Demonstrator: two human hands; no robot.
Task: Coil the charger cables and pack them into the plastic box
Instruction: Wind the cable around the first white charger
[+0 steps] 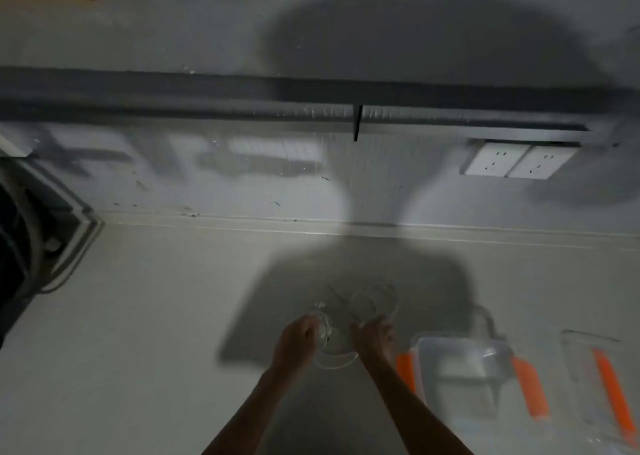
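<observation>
White cable (372,302), clear plastic box (464,354) with orange latches (530,388), grey counter (156,316), white sockets (519,160).

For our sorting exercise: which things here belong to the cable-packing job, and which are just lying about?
Belong: thin white charger cable, held in loops by both hands, left and right; clear plastic box with orange clips.
Lying about: white double wall socket; dark object at the left edge.

Whole view motion-blurred. White cable (346,319) loops smeared, count unreadable, plug ends too faint to tell. Left hand (298,338) fingertips lost behind loops; right hand (374,336) grip unclear. Lid (602,385) at worktop's right edge cut off by frame. Dark object (20,239) at left edge cropped, unidentifiable.
</observation>
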